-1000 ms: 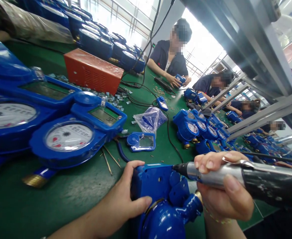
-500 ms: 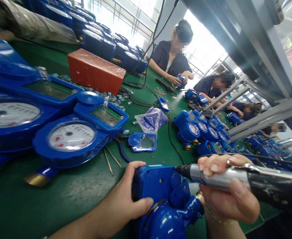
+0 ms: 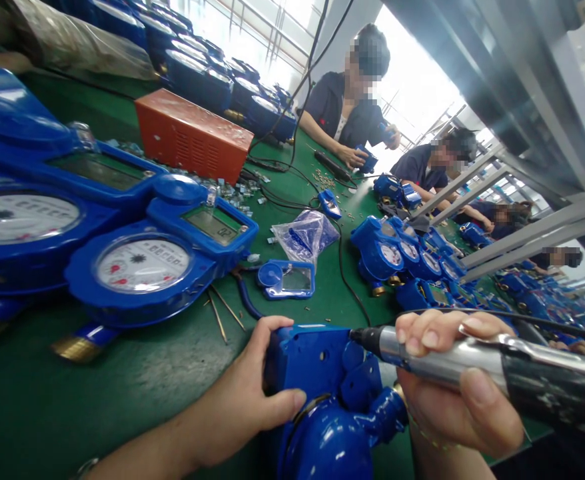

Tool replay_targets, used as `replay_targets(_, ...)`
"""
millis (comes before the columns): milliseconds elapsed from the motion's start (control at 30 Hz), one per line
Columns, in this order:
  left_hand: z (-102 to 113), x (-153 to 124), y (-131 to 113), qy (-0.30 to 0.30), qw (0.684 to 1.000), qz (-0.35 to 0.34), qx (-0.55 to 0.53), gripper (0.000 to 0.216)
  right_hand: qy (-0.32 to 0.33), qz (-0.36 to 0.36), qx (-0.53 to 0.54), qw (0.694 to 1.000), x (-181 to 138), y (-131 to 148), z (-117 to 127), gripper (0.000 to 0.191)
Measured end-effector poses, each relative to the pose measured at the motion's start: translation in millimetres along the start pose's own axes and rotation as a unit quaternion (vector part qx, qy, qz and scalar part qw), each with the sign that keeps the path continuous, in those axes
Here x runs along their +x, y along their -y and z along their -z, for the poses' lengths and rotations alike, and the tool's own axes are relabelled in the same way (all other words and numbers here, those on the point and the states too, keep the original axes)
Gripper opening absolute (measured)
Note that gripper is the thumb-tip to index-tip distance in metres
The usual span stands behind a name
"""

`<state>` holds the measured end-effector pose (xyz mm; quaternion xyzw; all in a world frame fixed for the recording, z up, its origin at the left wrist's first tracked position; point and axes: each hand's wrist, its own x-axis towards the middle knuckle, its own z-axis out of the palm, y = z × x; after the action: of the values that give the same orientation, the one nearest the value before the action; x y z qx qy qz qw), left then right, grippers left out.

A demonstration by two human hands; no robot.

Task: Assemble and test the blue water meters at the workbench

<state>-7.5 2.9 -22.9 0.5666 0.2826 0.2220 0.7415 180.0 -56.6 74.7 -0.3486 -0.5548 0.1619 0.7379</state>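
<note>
My left hand [image 3: 242, 400] grips the left side of a blue water meter [image 3: 322, 400] that lies face down at the near edge of the green bench [image 3: 122, 393]. My right hand [image 3: 452, 393] is wrapped round an electric screwdriver [image 3: 472, 363], silver at the front and black behind. Its tip touches the upper right corner of the meter's back housing. A black cable runs off from the tool to the right.
Two finished blue meters [image 3: 142, 267] with white dials lie at the left. Ahead are a blue lid with a clear window [image 3: 287, 279], a plastic bag of parts [image 3: 305, 237], an orange metal box [image 3: 192, 137] and more meters [image 3: 402, 257]. Other workers sit along the far side.
My hands, the meter and the screwdriver hold the same pose. The view has shifted slightly. The far worker has lifted a hand with a blue part.
</note>
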Motion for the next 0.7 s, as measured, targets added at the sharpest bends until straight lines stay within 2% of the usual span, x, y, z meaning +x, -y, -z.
replay_targets(200, -2.2, -0.6, -3.1, -0.003, 1.0, 0.004, -0.006, 0.068, -0.012, -0.005, 0.007, 1.0, -0.3, 0.6, -3.0, 0.033)
replay_targets(400, -0.8, -0.1, -0.2, -0.007, 1.0, 0.0, 0.006, 0.068, -0.027, -0.021, 0.009, 0.999, 3.7, 1.1, -4.2, 0.022)
replay_targets(700, -0.7, -0.3, 3.3, -0.026, 0.999, -0.005, 0.024, 0.069, -0.019, 0.006, -0.004, 1.0, 0.2, 0.5, 2.3, 0.023)
